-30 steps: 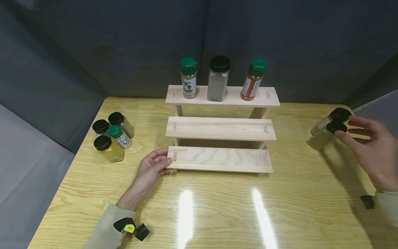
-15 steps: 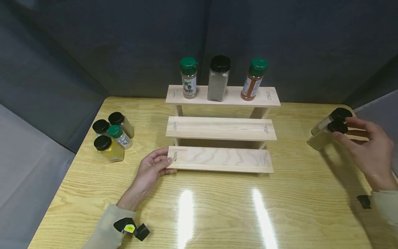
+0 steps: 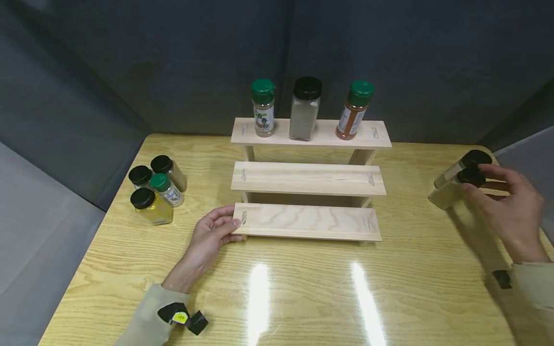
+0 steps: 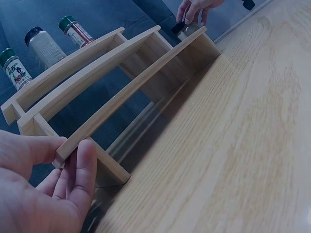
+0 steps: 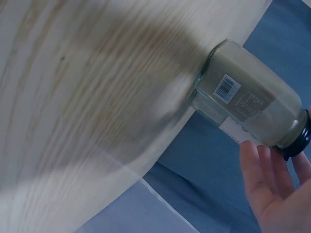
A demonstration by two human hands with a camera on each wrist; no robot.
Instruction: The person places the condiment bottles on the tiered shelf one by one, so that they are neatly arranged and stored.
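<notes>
While the left hand (image 3: 212, 230) pinches the wooden rack (image 3: 307, 180), the right hand (image 3: 512, 206) holds a square jar (image 3: 445, 196).

Left to right: four small jars (image 3: 169, 192) cluster on the counter (image 3: 303, 298); the left grip, nearly closed, has the left end of the lowest shelf (image 3: 305, 221); three seasoning bottles (image 3: 304, 117) stand on the top shelf (image 3: 323, 132); the right grip, parted to cap width, curls round the square jar's black cap (image 3: 471, 177), a second jar (image 3: 448, 173) just beyond.

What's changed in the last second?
The right hand has shifted slightly left, bringing its thumb and fingers around the black lid of the nearer glass spice jar at right; how firm the hold is can't be told. That jar, the other spice jars and the wooden rack haven't visibly moved, and the left hand still pinches the left end of the bottom shelf.
</notes>
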